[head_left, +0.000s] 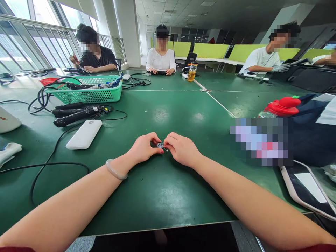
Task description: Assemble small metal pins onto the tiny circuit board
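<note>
Between my two hands, just above or on the green table [173,196], is a small circuit board [160,145] with tiny light parts on it. My left hand [145,146] pinches the board's left side between thumb and fingers; a pale bangle sits on that wrist. My right hand [181,147] is closed at the board's right end, its fingertips pressed together. A short thin wire with a small pale end [166,149] sticks out below the right fingertips. What exactly the right fingers grip is mostly hidden.
A white power bank [84,134], black handles [78,113] with cables and a green basket [86,91] lie to the left. On the right are a red-lidded bottle [282,106], a dark bag [312,140] and a tray-like device [309,187]. Several people sit across the table.
</note>
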A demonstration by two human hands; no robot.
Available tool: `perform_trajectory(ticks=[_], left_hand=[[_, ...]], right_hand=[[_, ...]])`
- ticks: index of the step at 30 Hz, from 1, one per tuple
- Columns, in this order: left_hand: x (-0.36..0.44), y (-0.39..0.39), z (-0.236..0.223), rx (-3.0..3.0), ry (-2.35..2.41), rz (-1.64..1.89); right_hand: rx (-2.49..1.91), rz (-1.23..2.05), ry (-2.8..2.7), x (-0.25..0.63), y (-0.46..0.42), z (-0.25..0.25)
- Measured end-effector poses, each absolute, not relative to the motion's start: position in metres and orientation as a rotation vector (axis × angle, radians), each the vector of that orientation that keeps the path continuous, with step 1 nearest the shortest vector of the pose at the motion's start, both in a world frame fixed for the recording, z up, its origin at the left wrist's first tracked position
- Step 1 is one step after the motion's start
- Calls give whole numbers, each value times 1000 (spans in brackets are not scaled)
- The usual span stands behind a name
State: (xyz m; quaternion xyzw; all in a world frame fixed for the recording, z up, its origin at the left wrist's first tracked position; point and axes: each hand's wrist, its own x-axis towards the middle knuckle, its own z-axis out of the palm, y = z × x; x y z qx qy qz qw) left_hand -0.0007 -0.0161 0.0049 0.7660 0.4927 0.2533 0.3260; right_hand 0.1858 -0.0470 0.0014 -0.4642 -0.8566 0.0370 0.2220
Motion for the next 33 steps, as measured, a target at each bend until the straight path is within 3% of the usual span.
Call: perform_trajectory(ticks=[17, 33], left_hand=[[0, -19, 7, 2077, 1241, 647], [-7, -5, -2, 1923, 1553, 792]], right_hand=[[-1246, -239, -2530, 185, -47, -2], [-1467, 117, -2331, 182, -45, -4]])
